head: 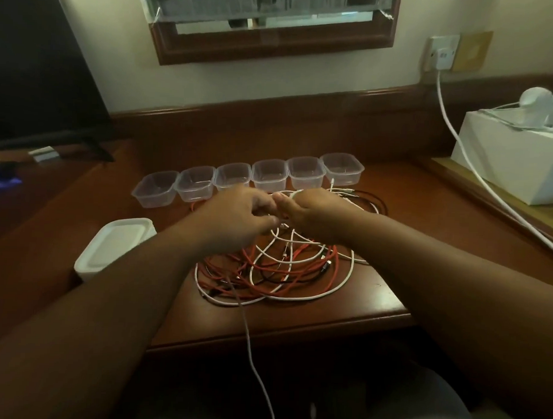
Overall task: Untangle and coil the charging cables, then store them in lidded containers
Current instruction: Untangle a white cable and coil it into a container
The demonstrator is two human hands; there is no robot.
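Observation:
A tangle of white, red and black charging cables [279, 269] lies on the brown wooden desk [409, 232]. Above it, my left hand [237, 217] and my right hand [312, 213] meet, both with curled fingers pinching a white cable [296, 194] that loops over my right fingers. One white strand [251, 349] hangs off the desk's front edge toward my lap. Behind the hands stands a row of several clear open plastic containers [194, 184]. A stack of white lids [114, 250] sits at the left under my left forearm.
A white box [515, 161] with white devices on top stands at the right. A thick white power cord [477, 172] runs from a wall socket [443, 53] across the desk's right side. A dark screen [38, 75] stands at the left; a framed mirror [275, 27] hangs on the wall.

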